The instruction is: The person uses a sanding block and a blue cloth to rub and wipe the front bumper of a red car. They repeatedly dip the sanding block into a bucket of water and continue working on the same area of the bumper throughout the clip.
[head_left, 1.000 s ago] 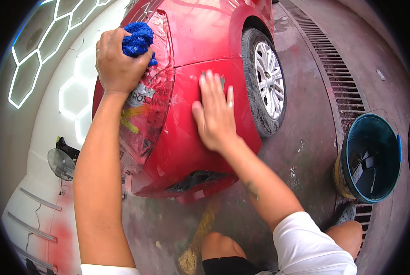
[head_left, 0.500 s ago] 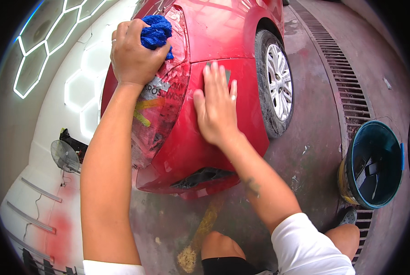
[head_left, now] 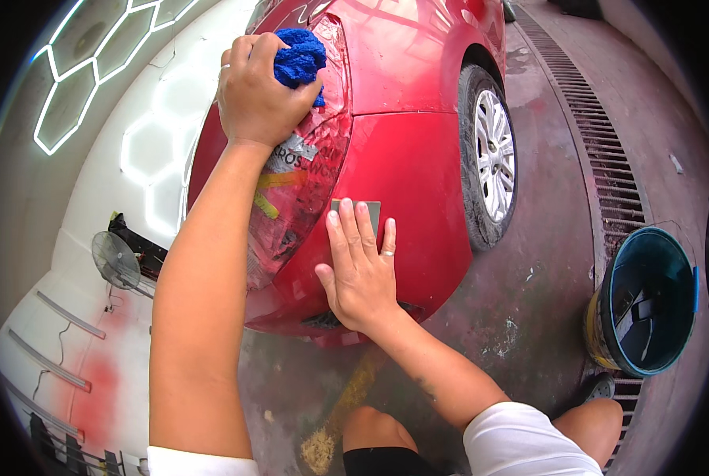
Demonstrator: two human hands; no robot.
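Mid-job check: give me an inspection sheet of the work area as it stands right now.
Surface: red car bumper, glossy; wet concrete floor.
Job's things: grey sanding sheet flat on bumper; blue cloth; tail light masked with paper and tape.
Clutter: blue bucket beside the floor drain grate.
Grippers: left hand grips cloth on the light; right hand presses sheet.
Cables: thin cord near the fan.
Surroundings: white wall, hexagon lights, rear wheel.
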